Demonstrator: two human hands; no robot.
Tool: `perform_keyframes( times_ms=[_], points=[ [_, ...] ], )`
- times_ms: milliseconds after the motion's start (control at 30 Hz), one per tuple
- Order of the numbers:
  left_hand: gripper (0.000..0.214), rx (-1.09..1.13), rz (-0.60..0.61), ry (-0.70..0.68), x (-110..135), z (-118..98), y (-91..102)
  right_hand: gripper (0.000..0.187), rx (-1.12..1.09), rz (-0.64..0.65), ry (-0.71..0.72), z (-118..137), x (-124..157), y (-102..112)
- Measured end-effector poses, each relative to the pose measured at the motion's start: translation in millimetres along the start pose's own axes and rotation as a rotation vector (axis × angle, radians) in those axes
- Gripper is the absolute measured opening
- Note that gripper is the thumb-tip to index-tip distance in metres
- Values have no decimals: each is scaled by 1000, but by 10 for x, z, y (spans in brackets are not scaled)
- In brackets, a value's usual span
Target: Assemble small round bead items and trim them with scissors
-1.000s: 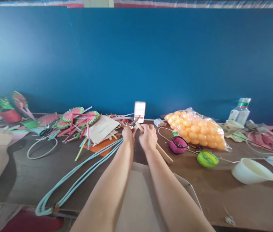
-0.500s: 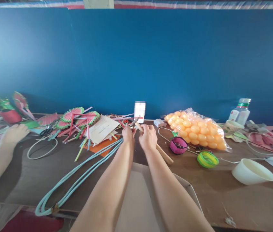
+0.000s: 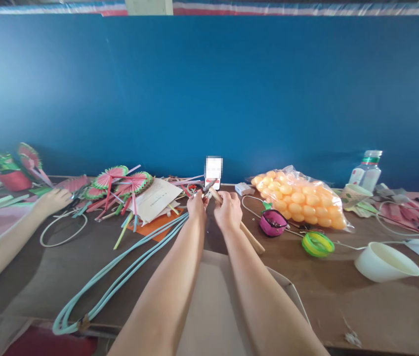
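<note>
1. A blue wall [image 3: 209,89] fills the upper field of view behind the work surface.
2. A brown table [image 3: 343,296] spans the full width below the wall and carries all items listed here.
3. A cardboard sheet [image 3: 213,306] lies on the near edge of the table, under and between the person's two forearms.
4. A set of teal hoops [image 3: 157,241] lies flat on the table and runs from the near left corner up to a point just left of the left hand.
5. A clear bag of orange balls [image 3: 298,198] sits against the wall, right of both hands and well apart from them.
6. A group of pink and green paper fans [image 3: 124,180] lies left of the hands, near the wall.
7. A white bowl [image 3: 385,262] stands upright at the right, well apart from the hands.
8. A wooden stick [image 3: 251,239] lies at an angle. Its far end is inside the right hand and its near end points down and to the right over the table.
9. The right hand [image 3: 228,211] is closed around the upper part of the stick.
10. The left hand [image 3: 197,205] is just beside the right hand. Its fingers are pinched on a small metal tool [image 3: 207,187], possibly pliers; the tool is too small to identify with certainty. The tool tip meets the far end of the stick.
11. A co-worker's hand [image 3: 54,200] rests on the table at the far left, near the fans.
12. A pink pouch [image 3: 273,222] lies just right of the stick.
</note>
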State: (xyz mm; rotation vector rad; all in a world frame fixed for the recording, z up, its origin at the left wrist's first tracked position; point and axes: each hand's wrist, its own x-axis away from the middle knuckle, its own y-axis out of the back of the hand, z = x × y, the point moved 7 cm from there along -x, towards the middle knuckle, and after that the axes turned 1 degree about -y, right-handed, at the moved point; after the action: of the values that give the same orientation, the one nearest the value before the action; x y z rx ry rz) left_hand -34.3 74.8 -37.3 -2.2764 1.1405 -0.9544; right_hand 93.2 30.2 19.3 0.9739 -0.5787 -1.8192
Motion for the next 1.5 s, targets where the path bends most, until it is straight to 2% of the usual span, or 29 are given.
perform_keyframes(
  times_ms=[233, 633, 767, 1033, 1167, 1500],
  points=[
    [13, 26, 28, 38, -38, 58, -26, 31, -11, 1, -27, -4, -11, 32],
    [14, -4, 26, -21, 5, -13, -4, 30, -12, -22, -13, -2, -5, 23],
    [15, -15, 22, 8, 15, 1, -5, 31, -8, -16, 15, 9, -2, 8],
    [4, -19, 25, -19, -8, -4, 8, 32, 11, -50, 40, 24, -6, 30],
    [7, -19, 15, -10, -14, 2, 23, 31, 8, -14, 49, 40, 2, 4],
    [20, -28, -14, -19, -2, -10, 39, 31, 2, -30, 42, 16, -1, -6]
  ],
)
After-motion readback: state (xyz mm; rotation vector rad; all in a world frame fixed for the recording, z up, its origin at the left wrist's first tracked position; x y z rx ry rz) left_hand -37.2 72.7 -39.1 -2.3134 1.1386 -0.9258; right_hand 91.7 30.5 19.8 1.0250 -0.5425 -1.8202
